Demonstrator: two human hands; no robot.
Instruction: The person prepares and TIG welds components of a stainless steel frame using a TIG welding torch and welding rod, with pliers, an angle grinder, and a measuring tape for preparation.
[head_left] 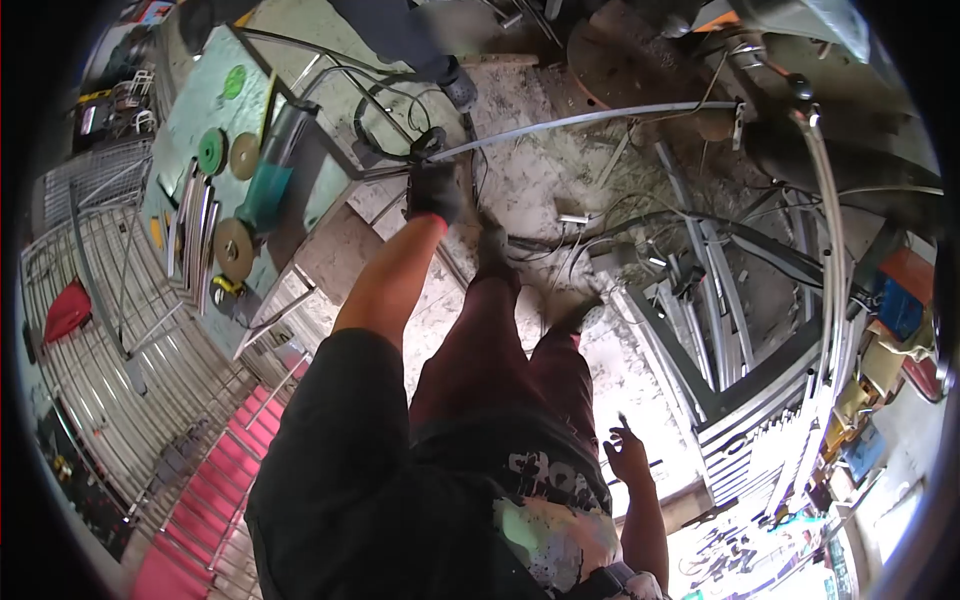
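Note:
My left hand (434, 190), in a dark glove with a red cuff, reaches forward with its fingers closed around one end of a long, slightly curved metal tube (590, 118). The tube runs to the right across the floor area, and its far end lies by a metal stand. Beside the glove is the corner of a work table (330, 190) with dark cables near it. My right hand (627, 455) hangs low by my side, bare, its fingers apart and nothing in it.
On the table lie a green angle grinder (268, 190), round discs (233, 248), a tape measure (226, 287) and several metal rods. Metal racks stand at left. Another person's leg (400, 35) shows at the top. Cut metal profiles (715, 300) and cables cover the floor at right.

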